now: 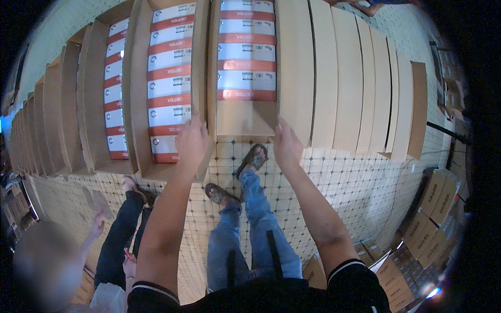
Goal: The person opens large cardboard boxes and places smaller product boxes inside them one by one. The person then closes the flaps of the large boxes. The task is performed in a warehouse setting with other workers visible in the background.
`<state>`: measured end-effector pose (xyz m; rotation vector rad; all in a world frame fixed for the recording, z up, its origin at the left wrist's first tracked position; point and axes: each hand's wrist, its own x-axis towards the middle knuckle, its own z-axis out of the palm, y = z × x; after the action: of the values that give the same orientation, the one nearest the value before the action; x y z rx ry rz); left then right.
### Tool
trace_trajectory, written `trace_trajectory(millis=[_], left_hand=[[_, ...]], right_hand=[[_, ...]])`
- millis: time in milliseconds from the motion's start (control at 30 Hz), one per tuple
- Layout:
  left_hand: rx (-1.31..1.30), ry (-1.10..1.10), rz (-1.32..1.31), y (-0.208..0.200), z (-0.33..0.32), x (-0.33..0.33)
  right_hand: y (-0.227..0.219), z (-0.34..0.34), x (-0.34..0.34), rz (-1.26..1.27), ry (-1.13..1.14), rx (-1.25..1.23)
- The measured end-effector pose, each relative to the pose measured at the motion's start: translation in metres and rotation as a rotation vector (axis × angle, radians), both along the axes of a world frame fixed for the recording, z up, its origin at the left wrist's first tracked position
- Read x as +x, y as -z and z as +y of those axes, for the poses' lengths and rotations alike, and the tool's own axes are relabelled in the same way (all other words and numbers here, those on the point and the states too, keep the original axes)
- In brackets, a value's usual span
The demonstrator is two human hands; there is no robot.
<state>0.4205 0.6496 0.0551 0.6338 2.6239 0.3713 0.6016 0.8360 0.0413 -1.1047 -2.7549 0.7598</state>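
In front of me is a long open cardboard carton [245, 121] holding a row of white and orange boxes [246, 52]. Bare carton bottom shows at its near end. My left hand [192, 141] is closed at the carton's near left edge, close to the neighbouring filled carton. At the near right corner, my right hand [288, 143] grips the carton wall, its fingers partly hidden behind the edge. To the left stands a second open carton [156, 171], filled with the same kind of white and orange boxes [169, 88].
Closed tan cartons [323, 78] stand side by side on the right, more open cartons [68, 109] on the left. A co-worker's hand [98, 221] and legs are at lower left. Stacked brown cartons [422, 235] line the right side. Another person's hand [360, 6] shows at the top.
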Motion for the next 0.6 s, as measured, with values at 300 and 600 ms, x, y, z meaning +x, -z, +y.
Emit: trace_trajectory(millis=[300,600], left_hand=[[0.06,-0.015,0.283,0.039,0.04,-0.014],[0.233,-0.082,-0.012,0.06,0.018,-0.027]], right_hand=[[0.091,-0.026,-0.092,-0.217,-0.188,0.011],[0.095,0.038,-0.125,-0.434,-0.416,-0.165]])
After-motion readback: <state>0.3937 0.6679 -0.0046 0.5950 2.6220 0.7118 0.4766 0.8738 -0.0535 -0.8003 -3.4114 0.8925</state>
